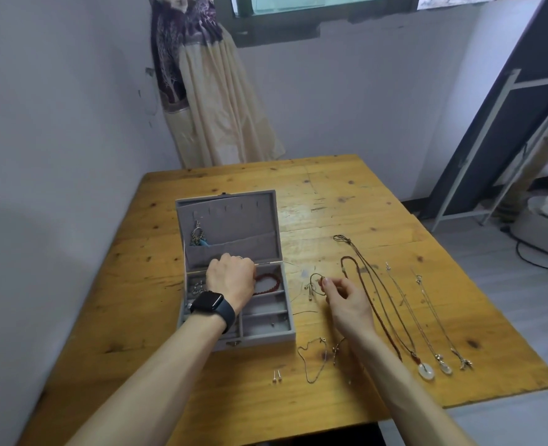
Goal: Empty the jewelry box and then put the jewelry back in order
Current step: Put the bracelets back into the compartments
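Wooden table (346, 194); curtain (214, 101) by window (317, 1) (rice cooker (546, 220) on floor, rt).

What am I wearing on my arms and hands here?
A black smartwatch with a dark band is on the left wrist. Both forearms are bare, no sleeves in view. The right hand wears nothing. The left hand may have a ring.

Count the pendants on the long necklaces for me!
3, in a row near the table's front right: a white ring, a smaller pale pendant beside it, a metal charm rightmost. The right arm may hide others.
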The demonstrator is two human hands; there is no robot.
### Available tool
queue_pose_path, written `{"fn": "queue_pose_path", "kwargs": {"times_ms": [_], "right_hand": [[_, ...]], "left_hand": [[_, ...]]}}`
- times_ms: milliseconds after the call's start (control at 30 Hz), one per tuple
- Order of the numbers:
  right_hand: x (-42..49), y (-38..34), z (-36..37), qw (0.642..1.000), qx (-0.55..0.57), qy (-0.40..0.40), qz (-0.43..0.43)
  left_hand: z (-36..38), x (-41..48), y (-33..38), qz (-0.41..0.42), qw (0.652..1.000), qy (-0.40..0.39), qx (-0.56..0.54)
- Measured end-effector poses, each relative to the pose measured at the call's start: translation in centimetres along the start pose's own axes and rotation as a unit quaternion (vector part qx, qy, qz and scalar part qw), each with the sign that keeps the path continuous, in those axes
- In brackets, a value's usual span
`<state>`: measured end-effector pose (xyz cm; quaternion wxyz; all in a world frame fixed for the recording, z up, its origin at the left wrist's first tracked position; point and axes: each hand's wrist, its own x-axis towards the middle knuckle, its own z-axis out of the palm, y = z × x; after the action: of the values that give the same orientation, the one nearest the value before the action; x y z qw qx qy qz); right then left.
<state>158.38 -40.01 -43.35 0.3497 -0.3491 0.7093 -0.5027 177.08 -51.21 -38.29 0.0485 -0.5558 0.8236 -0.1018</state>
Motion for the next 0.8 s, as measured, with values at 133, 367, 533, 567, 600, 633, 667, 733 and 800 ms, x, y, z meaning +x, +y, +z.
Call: {"fn": "queue_pose_path", "kwargs": {"times_ms": [133, 367, 533, 567, 600, 633, 667, 733, 800], "right_hand": [[-0.2, -0.2, -0.3, 1.000, 0.013, -0.003, -0.011], [-0.6, -2.3, 0.6, 0.998, 0.014, -0.007, -0.057], [-0.3, -5.3, 3.3, 0.995, -0.029, -0.044, -0.088], [-0.3, -5.8, 4.0, 0.993, -0.042, -0.057, -0.091], [-0.2, -6.1, 4.6, 0.992, -0.052, -0.072, -0.090], [-0.1, -6.4, 5.3, 0.991, -0.061, -0.086, -0.087], [0.1, -6.5, 5.9, 0.989, -0.073, -0.098, -0.084], [0.1, -6.7, 7.1, 0.985, -0.103, -0.116, -0.080], [0.4, -6.6, 7.9, 0.981, -0.126, -0.124, -0.075]], "left_hand": [[-0.3, -0.5, -0.3, 0.013, 0.999, 0.022, -0.033], [1.8, -5.3, -4.3, -0.049, 0.944, 0.184, -0.270], [5.3, -9.0, -6.3, -0.117, 0.903, 0.109, -0.398], [5.9, -9.4, -6.3, -0.105, 0.902, 0.097, -0.407], [6.3, -9.8, -6.2, -0.091, 0.903, 0.097, -0.408], [6.7, -10.1, -6.1, -0.081, 0.905, 0.102, -0.406], [7.1, -10.4, -6.0, -0.077, 0.907, 0.113, -0.399], [7.7, -10.8, -5.9, -0.083, 0.914, 0.134, -0.375], [7.8, -10.9, -5.9, -0.083, 0.917, 0.147, -0.361]]}}
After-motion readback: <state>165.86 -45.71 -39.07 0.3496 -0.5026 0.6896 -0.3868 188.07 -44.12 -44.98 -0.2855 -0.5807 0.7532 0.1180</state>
